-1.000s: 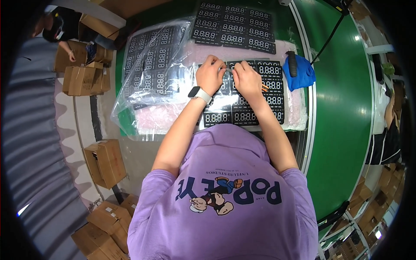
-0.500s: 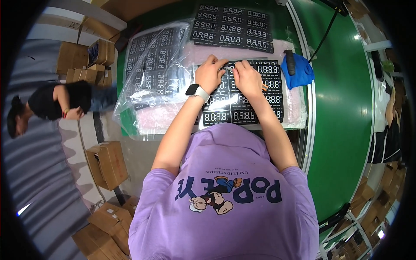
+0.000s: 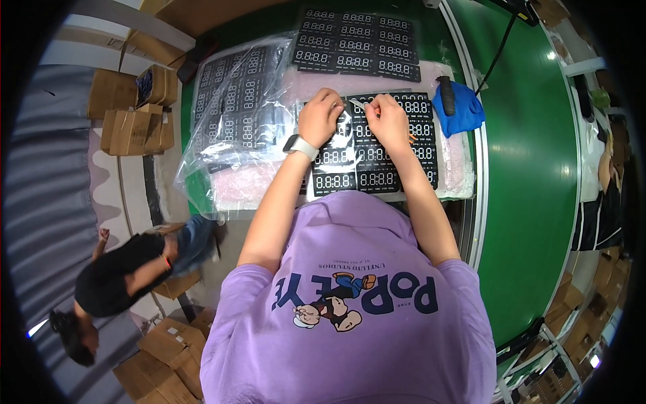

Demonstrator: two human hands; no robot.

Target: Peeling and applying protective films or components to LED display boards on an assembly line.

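1. The black display sheet (image 3: 378, 180) lies flat, a pink pad (image 3: 456, 165) beneath it.
2. Above the sheet, the right hand (image 3: 388, 121) pinches a slim tool (image 3: 356, 104), best pressed lightly.
3. At its upper left, the left hand (image 3: 319, 118) curls; whether pinching anything, one cannot tell.

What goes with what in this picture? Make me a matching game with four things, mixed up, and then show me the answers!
Things:
1. right hand
2. watch
3. plastic bag
4. cloth-like bundle

Clues:
A. see-through
B. blue
C. pinching a thin pale thing
D. strapped round the left arm

Right pairs: 1-C, 2-D, 3-A, 4-B
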